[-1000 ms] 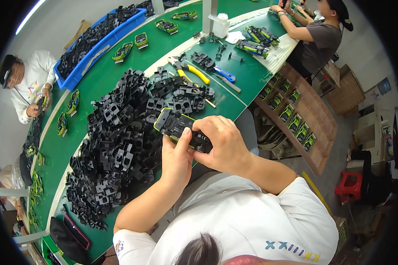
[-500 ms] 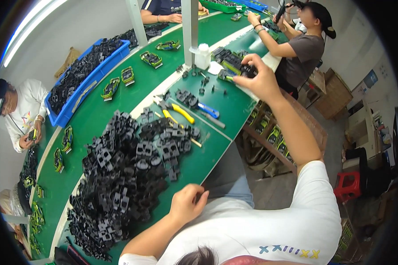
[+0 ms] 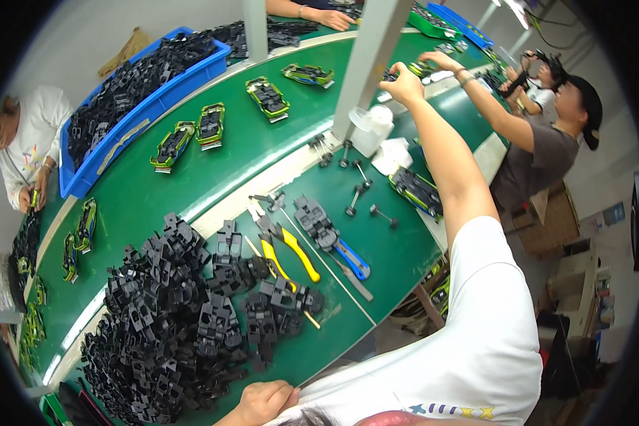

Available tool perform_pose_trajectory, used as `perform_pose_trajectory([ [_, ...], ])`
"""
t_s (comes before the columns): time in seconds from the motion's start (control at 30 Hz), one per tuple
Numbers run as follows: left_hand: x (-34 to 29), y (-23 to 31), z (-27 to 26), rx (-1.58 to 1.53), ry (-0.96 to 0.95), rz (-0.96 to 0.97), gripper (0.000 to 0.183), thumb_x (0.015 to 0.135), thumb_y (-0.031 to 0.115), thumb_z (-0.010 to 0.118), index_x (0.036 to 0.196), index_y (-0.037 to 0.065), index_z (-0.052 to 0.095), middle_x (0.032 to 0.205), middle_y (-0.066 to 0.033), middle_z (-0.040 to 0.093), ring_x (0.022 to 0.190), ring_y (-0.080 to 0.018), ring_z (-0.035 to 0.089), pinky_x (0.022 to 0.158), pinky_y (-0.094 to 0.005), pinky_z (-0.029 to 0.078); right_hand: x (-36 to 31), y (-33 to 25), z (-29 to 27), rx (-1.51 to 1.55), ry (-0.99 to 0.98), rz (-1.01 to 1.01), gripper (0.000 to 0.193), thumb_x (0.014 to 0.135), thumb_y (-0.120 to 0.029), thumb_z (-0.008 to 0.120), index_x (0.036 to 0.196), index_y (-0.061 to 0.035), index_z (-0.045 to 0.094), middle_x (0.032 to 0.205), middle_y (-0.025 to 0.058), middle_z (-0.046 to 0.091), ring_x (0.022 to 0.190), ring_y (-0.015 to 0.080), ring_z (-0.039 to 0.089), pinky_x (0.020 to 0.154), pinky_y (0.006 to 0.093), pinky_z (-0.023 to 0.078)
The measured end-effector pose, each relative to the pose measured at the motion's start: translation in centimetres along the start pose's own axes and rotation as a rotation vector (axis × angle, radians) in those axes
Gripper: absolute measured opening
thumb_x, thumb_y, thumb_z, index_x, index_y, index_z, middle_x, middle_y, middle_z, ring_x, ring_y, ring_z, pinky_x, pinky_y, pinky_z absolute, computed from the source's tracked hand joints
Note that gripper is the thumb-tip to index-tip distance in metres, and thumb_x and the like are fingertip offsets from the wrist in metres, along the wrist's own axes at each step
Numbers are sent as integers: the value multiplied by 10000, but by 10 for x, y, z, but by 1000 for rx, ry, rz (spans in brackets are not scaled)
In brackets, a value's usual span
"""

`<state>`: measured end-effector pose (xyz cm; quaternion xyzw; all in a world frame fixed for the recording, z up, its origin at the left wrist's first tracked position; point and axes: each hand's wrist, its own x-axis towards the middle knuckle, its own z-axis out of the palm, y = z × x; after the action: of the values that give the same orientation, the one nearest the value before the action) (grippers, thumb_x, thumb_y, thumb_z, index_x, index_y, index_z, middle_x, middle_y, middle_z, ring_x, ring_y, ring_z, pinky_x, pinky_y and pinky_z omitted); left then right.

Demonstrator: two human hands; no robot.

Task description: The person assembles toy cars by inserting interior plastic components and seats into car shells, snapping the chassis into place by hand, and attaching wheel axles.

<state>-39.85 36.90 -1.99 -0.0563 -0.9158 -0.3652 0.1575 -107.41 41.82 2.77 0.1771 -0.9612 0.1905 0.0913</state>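
My right hand (image 3: 406, 86) reaches far over the table beside a pale upright post. Its fingers are closed round a small dark part (image 3: 388, 76), mostly hidden. Below that forearm lies an upturned green and black toy car (image 3: 415, 190). My left hand (image 3: 266, 401) rests at the table's near edge with curled fingers, nothing visible in it. Nearby is a large heap of black plastic toy-car chassis (image 3: 163, 319). Pliers with yellow handles (image 3: 287, 252), a blue utility knife (image 3: 351, 259) and a single black chassis (image 3: 316, 221) lie mid-table, with several wheel axles (image 3: 362, 172) beyond.
A white plastic container (image 3: 371, 129) and white paper (image 3: 392, 156) stand by the post (image 3: 376, 57). Several green toy cars (image 3: 211, 126) line the belt (image 3: 142, 206). A blue crate (image 3: 121, 135) holds black parts. A co-worker's hand (image 3: 440, 61) is close to my right hand.
My view has shifted. My right hand has moved away across the table, from the green car and black parts to beside the post. My left hand sits lower in view, its fingers curled tighter.
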Motion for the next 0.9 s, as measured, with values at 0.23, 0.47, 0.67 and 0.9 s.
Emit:
perform_pose_trajectory([
  [0.23, -7, 9, 2, -80, -7, -188, 175, 808, 148, 710, 934, 46, 646, 844, -97, 647, 626, -256, 618, 523, -356, 465, 46, 7, 51, -11, 3, -31, 418, 805, -363, 686, 1154, -160, 577, 1099, 147, 692, 1090, 364, 631, 921, 456, 490],
  [0.47, -3, -3, 0, -71, -34, -173, 221, 723, 80, 817, 873, 69, 655, 753, -43, 654, 558, -193, 637, 467, -293, 479, 61, 20, 62, 40, -87, -72, 600, 745, -482, 738, 1226, -162, 576, 1178, 179, 651, 1148, 360, 595, 943, 445, 481],
  [0.67, -8, -9, 9, -13, 29, -115, 194, 720, 68, 817, 845, 70, 669, 761, -47, 653, 538, -194, 627, 465, -282, 492, 60, 52, 18, 190, 160, -132, 666, 747, -607, 738, 1140, -78, 637, 1142, 213, 646, 1073, 338, 621, 930, 410, 490],
  [0.9, 6, 0, 5, -56, 40, -141, 166, 754, 46, 767, 809, 61, 611, 729, -58, 641, 532, -210, 608, 451, -298, 471, -37, 100, -100, 341, -267, 30, 413, 818, -466, 745, 941, -76, 689, 912, 34, 688, 788, 118, 643, 663, 301, 502],
])
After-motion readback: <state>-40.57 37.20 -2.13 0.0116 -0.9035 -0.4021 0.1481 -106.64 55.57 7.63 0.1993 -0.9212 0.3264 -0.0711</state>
